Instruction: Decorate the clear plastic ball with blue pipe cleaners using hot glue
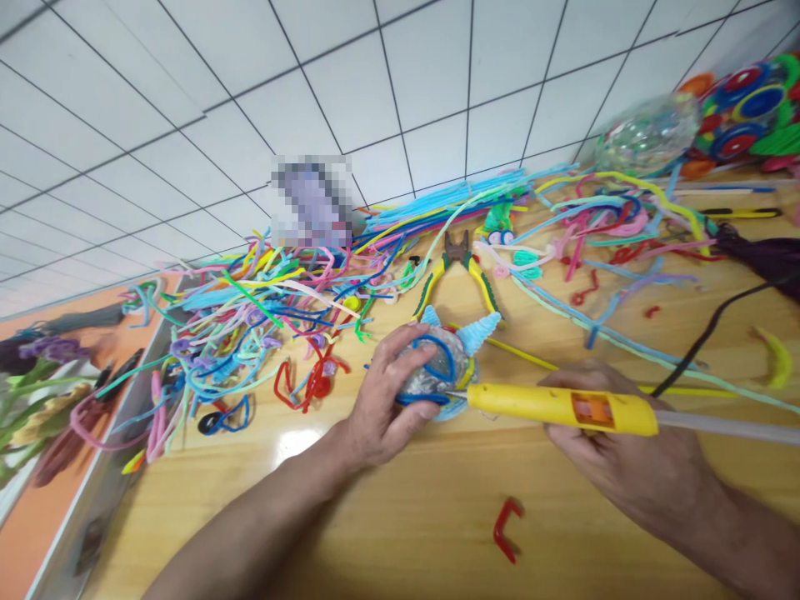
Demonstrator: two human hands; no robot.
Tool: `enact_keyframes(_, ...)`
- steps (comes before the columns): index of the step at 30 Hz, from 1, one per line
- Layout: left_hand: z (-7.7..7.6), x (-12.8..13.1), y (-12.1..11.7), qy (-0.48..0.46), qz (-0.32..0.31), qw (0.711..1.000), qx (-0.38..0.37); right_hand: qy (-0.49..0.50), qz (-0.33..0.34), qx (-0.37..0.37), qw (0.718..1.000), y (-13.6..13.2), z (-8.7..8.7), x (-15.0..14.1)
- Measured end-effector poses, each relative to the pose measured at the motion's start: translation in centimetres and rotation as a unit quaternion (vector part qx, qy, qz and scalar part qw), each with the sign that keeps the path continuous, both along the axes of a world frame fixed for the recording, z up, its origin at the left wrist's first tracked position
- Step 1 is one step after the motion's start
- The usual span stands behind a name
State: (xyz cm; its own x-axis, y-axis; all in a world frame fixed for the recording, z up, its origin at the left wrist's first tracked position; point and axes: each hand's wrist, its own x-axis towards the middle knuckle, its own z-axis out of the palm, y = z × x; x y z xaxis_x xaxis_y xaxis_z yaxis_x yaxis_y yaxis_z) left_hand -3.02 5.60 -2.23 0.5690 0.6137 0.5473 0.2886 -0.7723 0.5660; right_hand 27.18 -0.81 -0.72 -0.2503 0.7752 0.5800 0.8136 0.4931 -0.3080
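My left hand (391, 396) is wrapped round a silvery ball-shaped craft piece (438, 360), holding it above the table. Blue pipe cleaner loops lie on the ball's surface, and light blue pointed pieces (480, 332) stick out from its far side. In my right hand (600, 450) is a yellow hot glue gun (531, 402) with a clear glue stick (725, 423) coming out of its back end. The gun's metal tip touches or nearly touches the ball beside the blue loops; I cannot tell which. Pliers (458, 262) with green and yellow handles lie spread just beyond the ball.
Piles of colourful pipe cleaners (250, 308) cover the table's far left and back. A bent red piece (507, 529) lies near the front. A black cord (693, 354) crosses at right. A clear round container (650, 133) stands at back right by the tiled wall (431, 92).
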Motion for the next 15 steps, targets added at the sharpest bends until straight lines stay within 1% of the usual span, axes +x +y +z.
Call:
enact_keyframes(6,0.06,-0.01,0.04,0.006,0.003,1.0,0.004,0.002,-0.012,-0.003,1.0,-0.14,0.03,0.03)
enact_keyframes(15,-0.02,0.0,0.1,0.0,-0.001,1.0,0.002,-0.007,-0.008,-0.004,1.0,-0.17,0.16,0.07)
